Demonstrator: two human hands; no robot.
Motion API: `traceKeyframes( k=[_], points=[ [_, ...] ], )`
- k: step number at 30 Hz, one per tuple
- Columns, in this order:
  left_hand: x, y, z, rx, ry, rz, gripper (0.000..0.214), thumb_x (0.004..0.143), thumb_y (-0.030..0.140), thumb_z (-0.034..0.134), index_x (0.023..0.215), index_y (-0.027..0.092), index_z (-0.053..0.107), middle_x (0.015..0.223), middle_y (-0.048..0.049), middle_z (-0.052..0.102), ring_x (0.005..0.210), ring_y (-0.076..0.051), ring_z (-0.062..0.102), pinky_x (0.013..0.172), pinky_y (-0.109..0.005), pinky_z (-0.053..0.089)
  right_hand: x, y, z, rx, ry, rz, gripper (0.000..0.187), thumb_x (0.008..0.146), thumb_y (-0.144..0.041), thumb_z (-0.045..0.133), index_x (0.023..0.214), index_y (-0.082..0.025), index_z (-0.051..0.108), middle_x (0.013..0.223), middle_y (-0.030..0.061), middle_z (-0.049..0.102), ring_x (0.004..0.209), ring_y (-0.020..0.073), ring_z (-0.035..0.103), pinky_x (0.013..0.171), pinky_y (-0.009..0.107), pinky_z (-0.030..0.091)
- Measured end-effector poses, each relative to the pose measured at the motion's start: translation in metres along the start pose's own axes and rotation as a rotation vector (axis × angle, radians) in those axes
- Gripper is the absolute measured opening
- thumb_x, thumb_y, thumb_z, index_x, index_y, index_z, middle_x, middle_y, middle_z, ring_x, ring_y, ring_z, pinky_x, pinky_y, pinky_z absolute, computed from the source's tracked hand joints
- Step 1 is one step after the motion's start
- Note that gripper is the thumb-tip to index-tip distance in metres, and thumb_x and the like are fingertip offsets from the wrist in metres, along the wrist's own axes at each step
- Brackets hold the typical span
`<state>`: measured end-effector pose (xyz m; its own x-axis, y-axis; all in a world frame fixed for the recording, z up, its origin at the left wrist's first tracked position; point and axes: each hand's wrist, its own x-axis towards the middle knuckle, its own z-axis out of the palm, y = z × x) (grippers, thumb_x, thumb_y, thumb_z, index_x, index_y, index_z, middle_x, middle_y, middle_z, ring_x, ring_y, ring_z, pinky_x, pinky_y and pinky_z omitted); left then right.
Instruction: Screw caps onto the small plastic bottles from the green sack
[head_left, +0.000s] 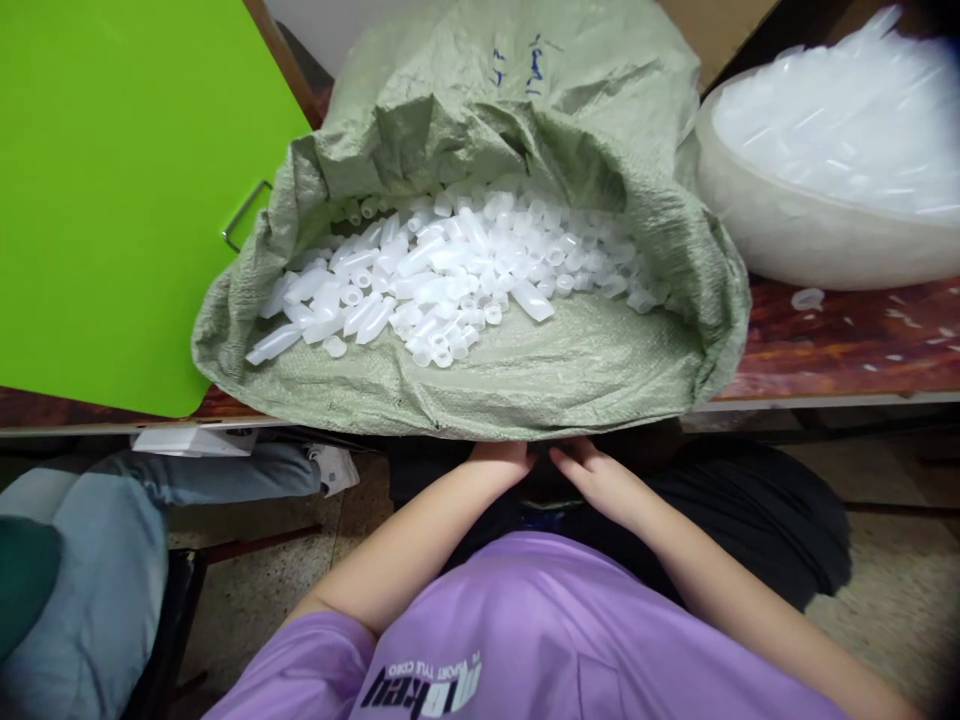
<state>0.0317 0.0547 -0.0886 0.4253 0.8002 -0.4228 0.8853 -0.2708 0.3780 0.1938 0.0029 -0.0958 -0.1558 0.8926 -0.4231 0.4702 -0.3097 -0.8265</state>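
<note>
This looks like a small workshop: a sack (pixel 570 370) of plastic pieces (pixel 450 262) lies open on the worktop (pixel 810 352), a heaped bowl (pixel 817 235) stands right of the sack, and a co-worker (pixel 109 575) sits left of it.

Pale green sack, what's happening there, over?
Left hand and right hand partly hidden, near edge of sack. Sack open, white pieces inside. Nothing seen in the way.
</note>
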Motion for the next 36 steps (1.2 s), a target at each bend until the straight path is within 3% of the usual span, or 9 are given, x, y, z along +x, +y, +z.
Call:
traceKeyframes(
  k=[4,6,10,13,16,18,20,26,36],
  points=[
    [-0.013,-0.001,-0.010,-0.037,-0.019,0.025,0.050,0.080,0.039,0.051,0.126,0.023,0.046,0.130,-0.0057,0.052,0.119,-0.027,0.048,0.101,-0.035,0.036,-0.025,-0.047,-0.030,-0.203,-0.372,-0.194,0.026,0.085,-0.041,0.048,0.090,-0.022,0.064,0.086,0.0034,0.067,0.077,0.0183,0.061,0.071,0.029,0.046],
    [-0.028,-0.003,-0.023,-0.070,-0.040,0.098,0.052,0.079,0.039,0.053,0.128,0.023,0.044,0.128,-0.0060,0.054,0.115,-0.025,0.051,0.098,-0.034,0.039,-0.031,-0.077,-0.045,-0.234,-0.402,-0.380,0.025,0.088,-0.038,0.045,0.087,-0.022,0.064,0.082,0.0013,0.066,0.074,0.0152,0.060,0.069,0.026,0.046],
    [-0.073,-0.010,-0.069,-0.159,-0.242,0.342,0.055,0.079,0.040,0.056,0.128,0.018,0.046,0.123,-0.0102,0.057,0.108,-0.024,0.057,0.091,-0.032,0.044,-0.001,-0.122,-0.067,-0.499,0.200,-0.554,0.025,0.086,-0.036,0.045,0.091,-0.020,0.062,0.086,0.0050,0.064,0.076,0.0183,0.060,0.067,0.029,0.045],
    [-0.105,-0.024,-0.115,-0.309,-0.348,0.416,0.040,0.085,0.034,0.049,0.120,0.015,0.054,0.107,-0.0073,0.066,0.093,-0.016,0.062,0.081,-0.022,0.047,0.044,-0.147,-0.062,-0.833,0.373,-0.600,0.028,0.085,-0.030,0.044,0.104,-0.017,0.060,0.098,0.0101,0.061,0.082,0.0227,0.060,0.068,0.033,0.045],
    [-0.120,-0.054,-0.156,-0.262,0.036,0.194,0.030,0.085,0.025,0.045,0.112,0.018,0.057,0.104,-0.0040,0.065,0.092,-0.013,0.060,0.081,-0.021,0.046,0.076,-0.172,-0.042,-1.035,0.247,-0.680,0.032,0.084,-0.027,0.045,0.113,-0.018,0.055,0.106,0.0114,0.059,0.090,0.0240,0.059,0.069,0.031,0.043],
    [-0.119,-0.083,-0.175,0.000,0.373,-0.077,0.034,0.082,0.019,0.044,0.114,0.018,0.055,0.115,-0.0066,0.059,0.102,-0.018,0.056,0.089,-0.028,0.044,0.085,-0.184,-0.028,-1.130,0.161,-0.677,0.031,0.083,-0.026,0.046,0.111,-0.018,0.055,0.103,0.0116,0.059,0.089,0.0245,0.059,0.066,0.030,0.042],
    [-0.112,-0.113,-0.187,0.318,0.504,-0.338,0.045,0.076,0.012,0.043,0.120,0.015,0.051,0.122,-0.0119,0.052,0.111,-0.025,0.050,0.096,-0.035,0.039,0.090,-0.189,-0.019,-1.196,0.145,-0.648,0.028,0.083,-0.021,0.044,0.108,-0.017,0.055,0.099,0.0116,0.058,0.086,0.0243,0.059,0.062,0.029,0.039],
    [-0.091,-0.169,-0.199,0.482,0.418,-0.651,0.040,0.077,0.012,0.043,0.115,0.011,0.054,0.116,-0.0187,0.055,0.107,-0.031,0.051,0.086,-0.041,0.044,0.094,-0.178,-0.018,-1.231,0.232,-0.630,0.020,0.086,-0.014,0.039,0.098,-0.016,0.055,0.096,0.0105,0.058,0.080,0.0208,0.058,0.055,0.028,0.033],
    [-0.074,-0.175,-0.220,0.291,0.432,-0.765,0.036,0.068,0.021,0.059,0.103,0.013,0.060,0.108,-0.0187,0.063,0.101,-0.033,0.058,0.083,-0.039,0.045,0.092,-0.177,-0.024,-1.301,0.267,-0.745,0.015,0.085,-0.018,0.044,0.090,-0.014,0.058,0.091,0.0105,0.064,0.084,0.0234,0.059,0.066,0.030,0.039]
  ],
)
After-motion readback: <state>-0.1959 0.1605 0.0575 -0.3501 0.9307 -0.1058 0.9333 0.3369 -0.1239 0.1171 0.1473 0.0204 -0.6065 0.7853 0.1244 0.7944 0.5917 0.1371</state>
